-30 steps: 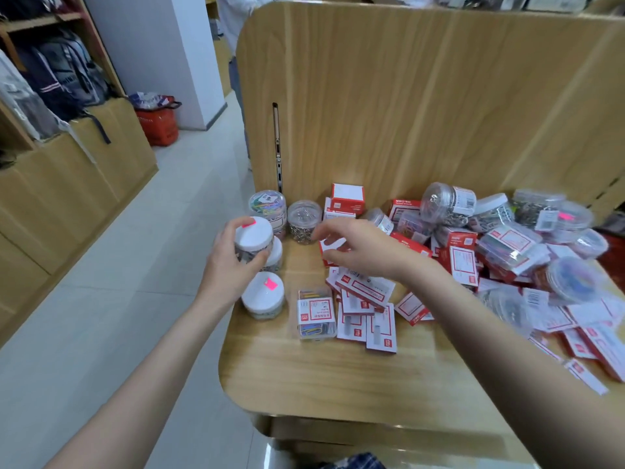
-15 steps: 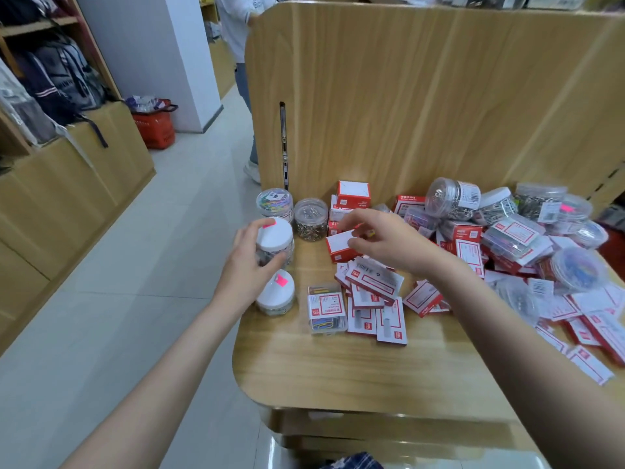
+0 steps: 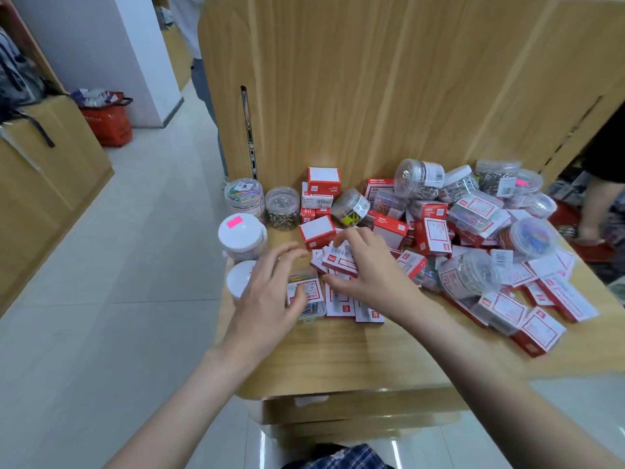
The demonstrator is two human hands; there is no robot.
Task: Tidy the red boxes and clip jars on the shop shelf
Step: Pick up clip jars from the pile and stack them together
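Red-and-white boxes and clear clip jars lie jumbled on the wooden shelf (image 3: 338,360). My right hand (image 3: 368,269) curls its fingers and thumb round a small flat red box (image 3: 338,260) on top of a loose pile. My left hand (image 3: 270,296) hovers with spread fingers over a small clear box of coloured clips (image 3: 309,292) and grips nothing. A white-lidded jar with a pink sticker (image 3: 241,231) stands at the shelf's left edge, and another white-lidded jar (image 3: 236,279) is in front of it. Two clear jars (image 3: 282,206) stand upright behind them.
A tall wooden back panel (image 3: 372,96) closes the shelf's far side. A heap of jars and boxes (image 3: 473,225) covers the right half. On the floor to the left sits a red basket (image 3: 106,120). One person (image 3: 203,79) stands behind the panel, another (image 3: 605,184) at far right.
My left hand has let go of the white-lidded jar and moved right over the clear clip box. My right hand has dropped from the back boxes onto the flat red box pile.
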